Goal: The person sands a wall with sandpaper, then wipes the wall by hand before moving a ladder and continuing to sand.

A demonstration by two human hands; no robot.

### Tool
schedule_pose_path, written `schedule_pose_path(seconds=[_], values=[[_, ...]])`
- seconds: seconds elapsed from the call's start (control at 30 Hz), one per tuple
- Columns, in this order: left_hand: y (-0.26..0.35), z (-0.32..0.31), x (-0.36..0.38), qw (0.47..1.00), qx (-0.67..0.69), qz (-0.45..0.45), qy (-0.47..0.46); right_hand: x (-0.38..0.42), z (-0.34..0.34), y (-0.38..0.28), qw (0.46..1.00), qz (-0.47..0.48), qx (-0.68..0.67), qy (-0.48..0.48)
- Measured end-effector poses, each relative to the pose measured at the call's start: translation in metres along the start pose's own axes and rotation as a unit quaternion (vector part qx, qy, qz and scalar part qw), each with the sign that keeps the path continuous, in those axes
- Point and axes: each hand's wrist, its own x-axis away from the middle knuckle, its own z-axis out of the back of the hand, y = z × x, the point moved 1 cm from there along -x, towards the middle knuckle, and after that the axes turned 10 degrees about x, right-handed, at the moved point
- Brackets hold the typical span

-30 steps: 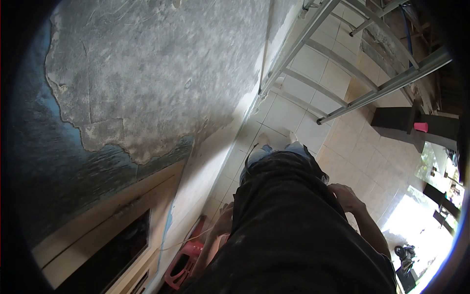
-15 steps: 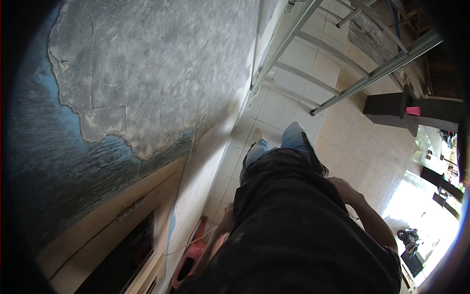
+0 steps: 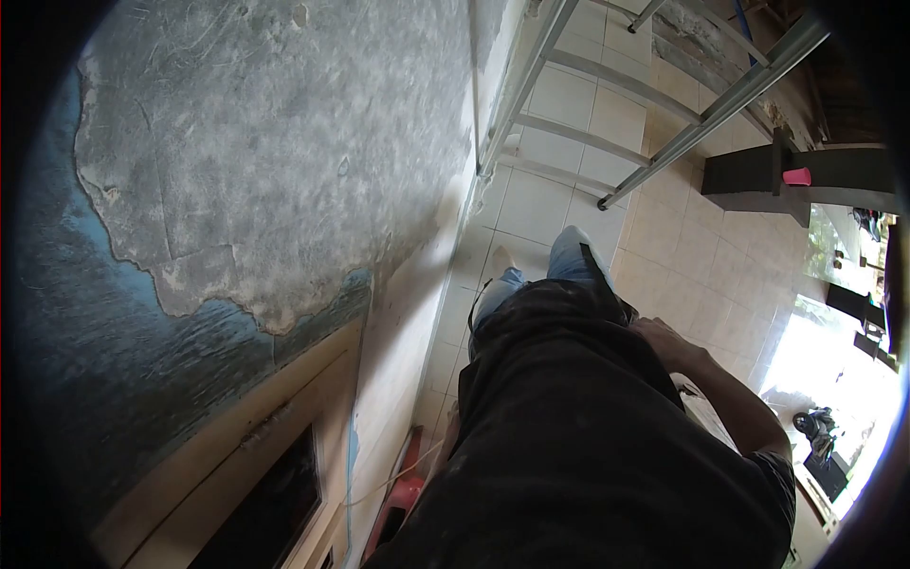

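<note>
My right hand is at my right hip, against the edge of my dark shirt. Its fingers look curled, and whatever may be inside them is hidden. Only a sliver of my left hand shows past the other side of the shirt, low beside the wall; its fingers are hidden. My legs in blue jeans stand on the tiled floor, one foot ahead of the other.
A metal ladder leans ahead. On my left rises a wall with grey patches and peeling blue paint. A red object and a thin cord are low at left. A pink cup sits on a dark ledge at right.
The view has shifted slightly, and one leg reaches further forward. My left hand has slipped mostly behind the shirt; my right hand stays at the hip.
</note>
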Motion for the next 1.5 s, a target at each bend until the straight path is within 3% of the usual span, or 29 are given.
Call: schedule_pose_path(seconds=[0.37, 0.43, 0.6, 0.73, 0.93, 1.03, 1.23, 1.33, 1.43, 1.5], values=[[-0.042, 0.030, 0.089, 0.994, 0.050, 0.097, 0.024, 0.033, -0.011, -0.014, 0.992, 0.003, -0.112, 0.063], [-0.040, 0.030, 0.088, 0.993, 0.055, 0.103, 0.025, 0.032, -0.004, -0.022, 0.979, 0.024, -0.153, 0.131], [-0.018, 0.024, 0.072, 0.992, 0.053, 0.108, 0.026, 0.045, 0.036, -0.036, 0.968, 0.034, -0.181, 0.170], [0.011, 0.009, 0.055, 0.992, 0.047, 0.116, 0.026, 0.039, 0.038, 0.011, 0.956, 0.082, -0.215, 0.180], [0.055, -0.039, -0.017, 0.992, 0.060, 0.106, 0.036, 0.024, 0.075, 0.070, 0.982, 0.063, -0.170, 0.042], [0.065, -0.074, -0.073, 0.992, 0.080, 0.090, 0.035, 0.005, 0.071, 0.122, 0.990, 0.098, -0.066, -0.082], [0.072, -0.120, -0.145, 0.990, 0.115, 0.081, 0.017, -0.003, 0.133, 0.151, 0.953, 0.041, -0.116, -0.275], [0.070, -0.114, -0.147, 0.989, 0.124, 0.083, 0.009, -0.014, 0.152, 0.173, 0.944, 0.052, -0.131, -0.298], [0.071, -0.097, -0.133, 0.987, 0.124, 0.102, 0.010, -0.020, 0.188, 0.174, 0.960, -0.014, -0.202, -0.195], [0.090, -0.076, -0.127, 0.987, 0.085, 0.132, 0.040, -0.034, 0.174, 0.203, 0.992, -0.055, -0.113, -0.018]])
